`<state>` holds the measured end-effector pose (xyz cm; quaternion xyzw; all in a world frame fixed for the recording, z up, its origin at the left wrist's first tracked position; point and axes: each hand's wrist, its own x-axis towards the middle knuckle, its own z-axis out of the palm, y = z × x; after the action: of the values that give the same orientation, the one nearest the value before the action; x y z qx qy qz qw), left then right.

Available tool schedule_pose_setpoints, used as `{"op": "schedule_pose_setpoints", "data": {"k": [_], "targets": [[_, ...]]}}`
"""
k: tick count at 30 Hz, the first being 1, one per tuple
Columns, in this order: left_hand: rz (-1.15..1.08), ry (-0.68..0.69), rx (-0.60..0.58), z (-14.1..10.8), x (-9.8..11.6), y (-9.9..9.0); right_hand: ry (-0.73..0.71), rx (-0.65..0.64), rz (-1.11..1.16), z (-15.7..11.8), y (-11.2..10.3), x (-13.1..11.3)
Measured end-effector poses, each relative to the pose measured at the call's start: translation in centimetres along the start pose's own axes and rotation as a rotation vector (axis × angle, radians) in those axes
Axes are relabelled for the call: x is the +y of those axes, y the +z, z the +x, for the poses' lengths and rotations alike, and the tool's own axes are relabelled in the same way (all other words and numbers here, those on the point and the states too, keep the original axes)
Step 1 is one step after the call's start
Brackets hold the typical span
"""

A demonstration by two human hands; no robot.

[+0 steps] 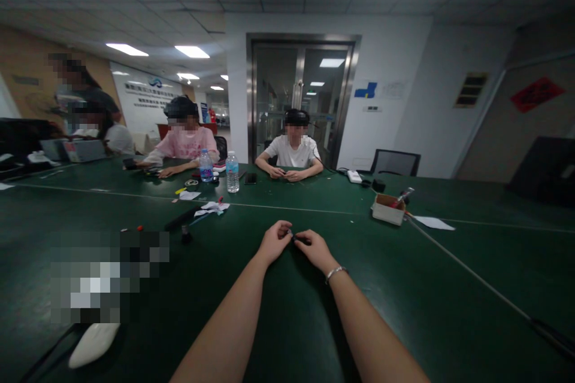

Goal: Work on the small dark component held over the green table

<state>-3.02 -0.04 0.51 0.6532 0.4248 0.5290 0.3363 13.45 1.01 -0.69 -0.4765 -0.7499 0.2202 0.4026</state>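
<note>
Out in front of me, both hands meet over the green table. The fingers of my left hand are curled and closed, with a tiny glint of something pale at the tips. My right hand is closed in a pinch, thumb and fingertips meeting. Between the two sets of fingertips is a small dark object, too small and too covered to name. A silver bracelet circles my right wrist.
Two water bottles, crumpled paper and a dark phone lie ahead and left. A small open box stands to the right beside a cable. Across the table sit people, one directly opposite. A white object lies near left.
</note>
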Motion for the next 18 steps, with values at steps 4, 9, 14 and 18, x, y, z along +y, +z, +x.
{"op": "schedule_pose_setpoints", "data": {"k": [4, 9, 14, 18], "targets": [[0.016, 0.008, -0.007, 0.2, -0.2, 0.2, 0.061, -0.03, 0.069, 0.3, 0.0, -0.1], [0.074, 0.005, -0.015, 0.2, 0.1, 0.2, 0.104, 0.004, 0.109, 0.5, 0.7, 0.3], [0.146, 0.023, -0.029, 0.2, 0.3, 0.4, 0.061, 0.054, 0.019, 0.1, 1.1, 0.3], [0.167, 0.048, -0.048, 0.3, 0.4, 0.8, 0.021, 0.081, -0.063, -0.2, 0.7, -0.5]]}}
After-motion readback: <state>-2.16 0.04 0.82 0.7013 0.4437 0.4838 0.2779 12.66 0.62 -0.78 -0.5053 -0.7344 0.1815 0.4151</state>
